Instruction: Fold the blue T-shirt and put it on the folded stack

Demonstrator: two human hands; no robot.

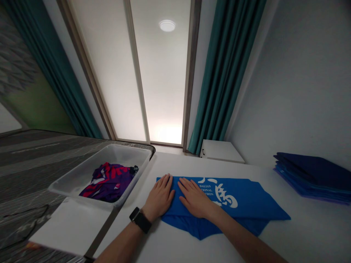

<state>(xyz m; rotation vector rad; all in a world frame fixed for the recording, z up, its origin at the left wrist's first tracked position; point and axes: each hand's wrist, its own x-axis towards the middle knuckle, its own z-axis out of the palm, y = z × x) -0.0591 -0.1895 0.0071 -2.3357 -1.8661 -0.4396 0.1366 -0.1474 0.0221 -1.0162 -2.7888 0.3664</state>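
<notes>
A blue T-shirt [246,197] with white printed lettering lies partly folded on the white table, its hem end to the left and a sleeve corner pointing right. My left hand [160,195], with a dark watch on the wrist, lies flat over the shirt's left edge, fingers stretched out. Just right of it, my right hand [193,197] presses flat on the fabric, covering part of the print. A lower layer of the shirt sticks out toward me beneath the right forearm. Neither hand grasps anything.
A translucent plastic bin [79,173] at the left holds a crumpled purple and red garment [112,182]. On the right of the white table [175,162] stands a stack of folded blue clothes [315,175]. Behind it are a white cabinet [221,150] and teal curtains [222,73].
</notes>
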